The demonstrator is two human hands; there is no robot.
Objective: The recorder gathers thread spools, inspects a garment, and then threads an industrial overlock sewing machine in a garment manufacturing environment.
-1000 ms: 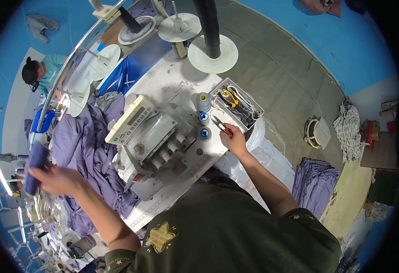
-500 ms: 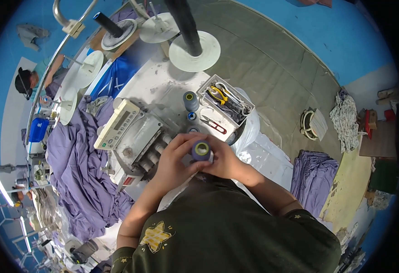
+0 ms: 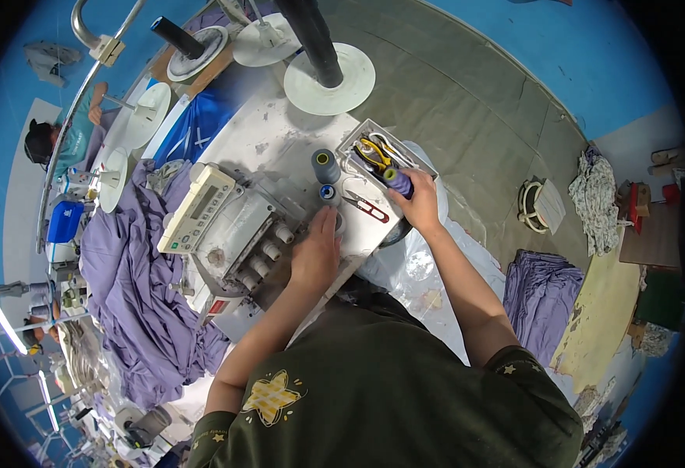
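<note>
My right hand [image 3: 419,201] grips a purple thread spool [image 3: 398,182] at the near edge of a tool box [image 3: 369,175]. Yellow-handled pliers [image 3: 374,154] and other tools lie in this box. My left hand [image 3: 316,253] is over the table beside the sewing machine, its fingers stretched toward the small spools. Its fingertips are against or just beside a pale spool [image 3: 338,225] that they partly cover. Just beyond stand a spool with a blue top [image 3: 328,193] and a larger grey thread spool [image 3: 325,165]. Red-handled thread snips [image 3: 367,207] lie between my hands.
The sewing machine [image 3: 237,234] stands left of my left hand, with purple fabric [image 3: 143,288] heaped beyond it. White spool discs [image 3: 330,86] are at the far side. Folded purple cloth [image 3: 541,304] lies at the right. Another person [image 3: 65,144] is at the far left.
My hands, together around the purple spool before, have parted. The right hand has carried the spool right to the tool box; the left has let go and moved toward the small spools.
</note>
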